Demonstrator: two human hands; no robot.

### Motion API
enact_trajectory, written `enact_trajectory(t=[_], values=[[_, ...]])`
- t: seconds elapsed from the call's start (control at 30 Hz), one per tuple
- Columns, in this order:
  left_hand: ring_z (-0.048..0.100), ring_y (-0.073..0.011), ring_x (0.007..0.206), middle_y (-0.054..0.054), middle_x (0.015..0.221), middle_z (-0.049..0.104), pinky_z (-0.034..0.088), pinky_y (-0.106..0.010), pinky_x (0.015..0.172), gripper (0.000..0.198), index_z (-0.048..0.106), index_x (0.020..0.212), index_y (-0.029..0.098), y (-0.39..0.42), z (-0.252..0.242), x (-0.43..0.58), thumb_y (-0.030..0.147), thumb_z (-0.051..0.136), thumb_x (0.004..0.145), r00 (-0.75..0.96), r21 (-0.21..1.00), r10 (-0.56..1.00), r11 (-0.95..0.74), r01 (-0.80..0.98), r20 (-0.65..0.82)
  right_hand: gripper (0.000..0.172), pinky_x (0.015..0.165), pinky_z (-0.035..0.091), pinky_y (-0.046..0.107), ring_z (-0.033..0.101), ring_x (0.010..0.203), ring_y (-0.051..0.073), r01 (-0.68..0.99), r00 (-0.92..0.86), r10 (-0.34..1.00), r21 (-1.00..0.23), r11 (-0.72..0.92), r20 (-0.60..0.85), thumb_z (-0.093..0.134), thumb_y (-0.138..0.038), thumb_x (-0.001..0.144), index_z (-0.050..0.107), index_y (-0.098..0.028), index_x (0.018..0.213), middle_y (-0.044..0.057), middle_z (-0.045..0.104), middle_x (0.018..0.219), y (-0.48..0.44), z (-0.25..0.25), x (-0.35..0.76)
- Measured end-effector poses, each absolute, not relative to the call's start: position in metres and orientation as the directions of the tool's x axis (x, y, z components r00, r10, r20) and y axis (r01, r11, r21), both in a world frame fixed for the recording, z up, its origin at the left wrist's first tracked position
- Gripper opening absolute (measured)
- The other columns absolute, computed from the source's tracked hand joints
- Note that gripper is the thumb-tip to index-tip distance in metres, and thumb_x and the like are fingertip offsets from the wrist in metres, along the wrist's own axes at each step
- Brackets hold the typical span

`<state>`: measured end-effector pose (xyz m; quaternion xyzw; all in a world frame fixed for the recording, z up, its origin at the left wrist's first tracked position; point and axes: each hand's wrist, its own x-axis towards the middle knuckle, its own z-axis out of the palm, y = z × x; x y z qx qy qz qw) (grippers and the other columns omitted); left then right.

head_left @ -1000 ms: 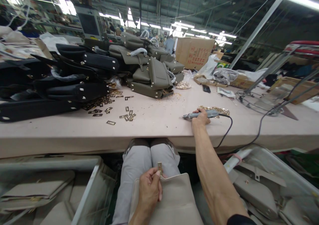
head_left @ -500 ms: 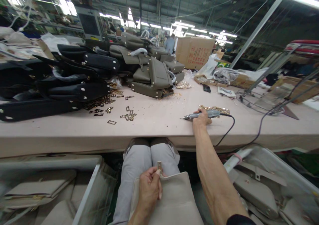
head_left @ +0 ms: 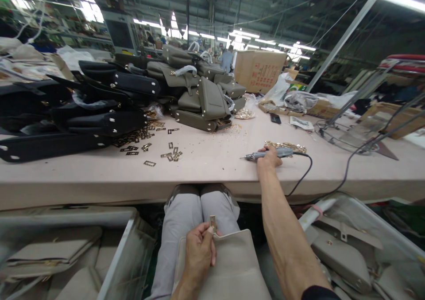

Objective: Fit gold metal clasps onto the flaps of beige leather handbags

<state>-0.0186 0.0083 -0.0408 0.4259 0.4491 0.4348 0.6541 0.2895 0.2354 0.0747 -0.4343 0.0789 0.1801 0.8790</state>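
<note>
My right hand (head_left: 269,157) is closed round a grey corded electric screwdriver (head_left: 265,154) that lies on the pale pink table (head_left: 206,167), tip pointing left. My left hand (head_left: 198,250) is down in my lap, pinching a small gold metal plate (head_left: 213,224) against the top edge of a beige leather bag piece (head_left: 229,269) resting on my grey-trousered knees. A heap of gold hardware (head_left: 288,146) lies just beyond the screwdriver.
Black bags (head_left: 76,114) and olive bags (head_left: 202,96) are stacked at the table's back left, with loose gold buckles (head_left: 149,145) scattered in front. A cardboard box (head_left: 259,69) stands behind. Clear bins with beige bag parts sit at my left (head_left: 66,251) and right (head_left: 352,251).
</note>
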Motion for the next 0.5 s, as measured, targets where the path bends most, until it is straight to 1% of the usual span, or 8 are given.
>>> enact_trajectory(t=[0.17, 0.37, 0.5], values=[[0.032, -0.0081, 0.024, 0.001, 0.035, 0.049, 0.014, -0.019, 0.034, 0.048, 0.066, 0.086, 0.01, 0.0089, -0.0416, -0.0181, 0.057, 0.06, 0.091, 0.217, 0.946, 0.953, 0.255, -0.199, -0.211, 0.036, 0.033, 0.045, 0.016, 0.052, 0.045, 0.008, -0.387, 0.922, 0.235, -0.741, 0.549, -0.308, 0.063, 0.001, 0.07, 0.037, -0.022, 0.082, -0.005, 0.059, 0.07, 0.2352, 0.0757, 0.2898], [0.032, -0.0085, 0.025, 0.001, 0.035, 0.049, 0.015, -0.019, 0.034, 0.048, 0.067, 0.086, 0.01, 0.0083, -0.0432, -0.0187, 0.058, 0.062, 0.09, 0.215, 0.945, 0.954, 0.254, -0.204, -0.21, 0.036, 0.033, 0.044, 0.016, 0.052, 0.045, 0.007, -0.385, 0.923, 0.23, -0.744, 0.546, -0.309, 0.062, 0.002, 0.071, 0.038, -0.021, 0.082, -0.005, 0.06, 0.07, 0.2348, 0.0761, 0.2888], [0.031, -0.0085, 0.024, 0.001, 0.033, 0.047, 0.013, -0.019, 0.034, 0.047, 0.066, 0.085, 0.011, 0.0082, -0.0426, -0.0189, 0.058, 0.06, 0.09, 0.222, 0.946, 0.95, 0.264, -0.188, -0.221, 0.035, 0.033, 0.045, 0.016, 0.052, 0.045, 0.008, -0.383, 0.924, 0.227, -0.746, 0.545, -0.308, 0.061, 0.002, 0.071, 0.038, -0.021, 0.082, -0.005, 0.06, 0.069, 0.2347, 0.0765, 0.289]])
